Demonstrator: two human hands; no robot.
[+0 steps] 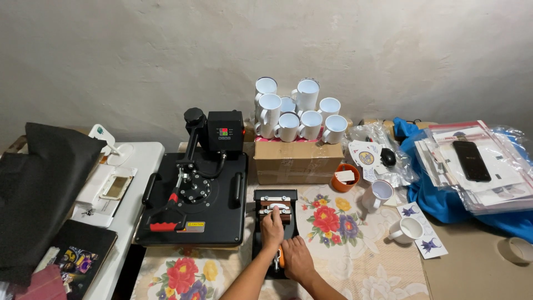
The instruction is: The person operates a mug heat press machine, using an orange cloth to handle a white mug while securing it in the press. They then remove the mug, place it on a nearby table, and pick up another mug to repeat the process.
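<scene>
Mug press attachment (275, 214), black frame with white mug clamped inside, sits on floral tablecloth (344, 250), just right of the flat heat press (194, 194). Left hand (272, 230) lies on top of the attachment, fingers curled down against the white mug body; full grip cannot be confirmed. Right hand (297, 258) is at the attachment's near end, fingers wrapped around its orange-tipped lever handle (281, 258). Cardboard box (297, 161) behind the attachment carries stacked white mugs (294, 114). Two loose white mugs (405, 229) stand well right of the attachment.
</scene>
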